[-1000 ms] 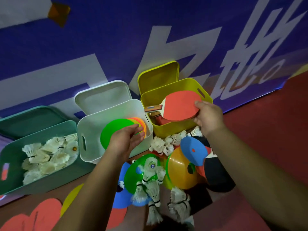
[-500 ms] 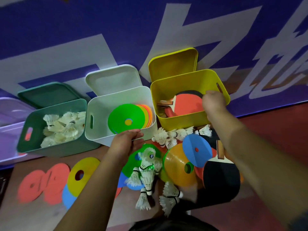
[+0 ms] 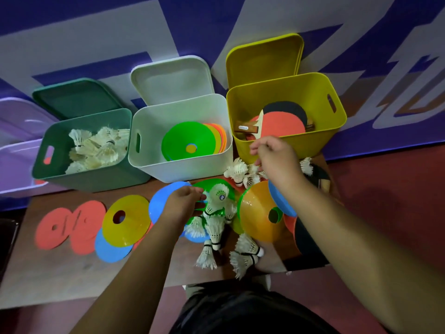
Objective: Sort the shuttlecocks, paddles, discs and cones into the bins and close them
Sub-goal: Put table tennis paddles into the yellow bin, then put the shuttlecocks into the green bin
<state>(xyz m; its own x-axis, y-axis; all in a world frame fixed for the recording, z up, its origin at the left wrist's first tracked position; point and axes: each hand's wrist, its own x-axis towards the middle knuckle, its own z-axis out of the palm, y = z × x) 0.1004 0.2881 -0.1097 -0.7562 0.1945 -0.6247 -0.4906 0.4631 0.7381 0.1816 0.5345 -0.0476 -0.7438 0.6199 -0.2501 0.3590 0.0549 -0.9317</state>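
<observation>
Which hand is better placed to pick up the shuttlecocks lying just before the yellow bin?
Probably the right hand. It hangs empty directly beside those shuttlecocks, near the yellow bin. The left hand is farther away, at the blue disc.

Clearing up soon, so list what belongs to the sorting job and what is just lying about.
Job: green bin, white bin, yellow bin, purple bin, loose shuttlecocks, orange cone, red discs, red paddle.
Lying about: wall banner, red floor, wooden table.
</observation>
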